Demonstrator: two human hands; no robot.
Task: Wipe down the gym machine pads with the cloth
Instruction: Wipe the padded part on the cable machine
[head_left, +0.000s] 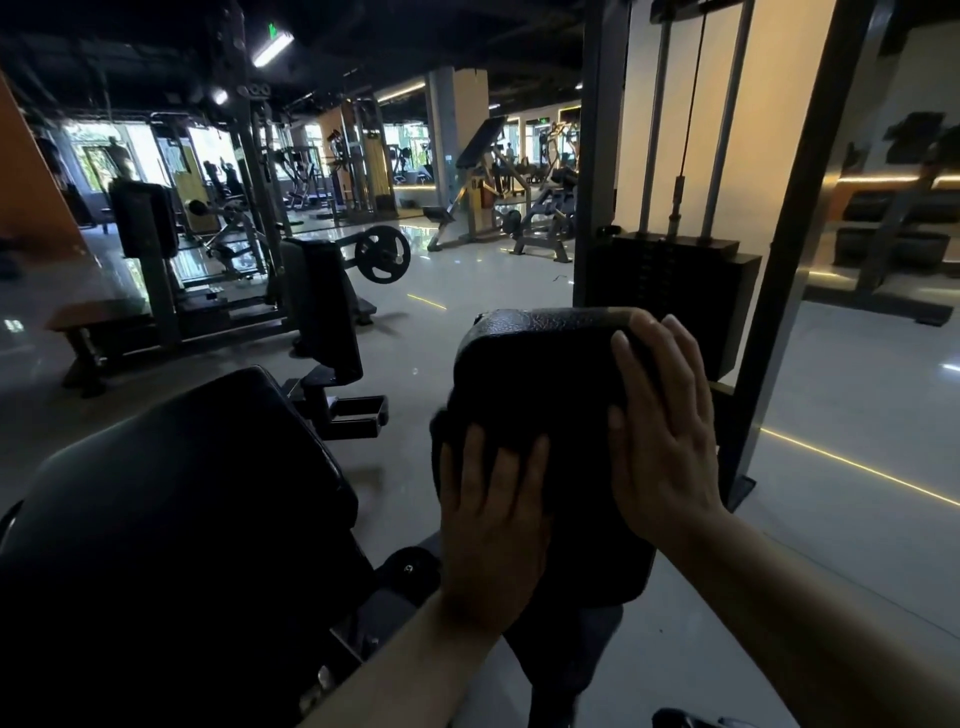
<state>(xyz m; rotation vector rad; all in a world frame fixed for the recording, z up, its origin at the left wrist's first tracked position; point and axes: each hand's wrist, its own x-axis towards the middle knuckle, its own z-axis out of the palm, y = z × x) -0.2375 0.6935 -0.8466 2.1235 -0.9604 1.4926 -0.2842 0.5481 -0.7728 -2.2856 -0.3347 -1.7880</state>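
A black upright machine pad stands in front of me at centre. A dark cloth lies against the pad's left lower face, hard to tell apart from the pad. My left hand presses flat on the cloth, fingers spread upward. On the pad's right edge my right hand lies flat and open, fingertips near the top corner, with nothing in it. A second, larger black pad sits to the lower left, apart from both hands.
The weight stack and its steel frame stand right behind the pad. Another padded machine and a plate-loaded bar are left of centre. Glossy floor stretches beyond, with more machines far back.
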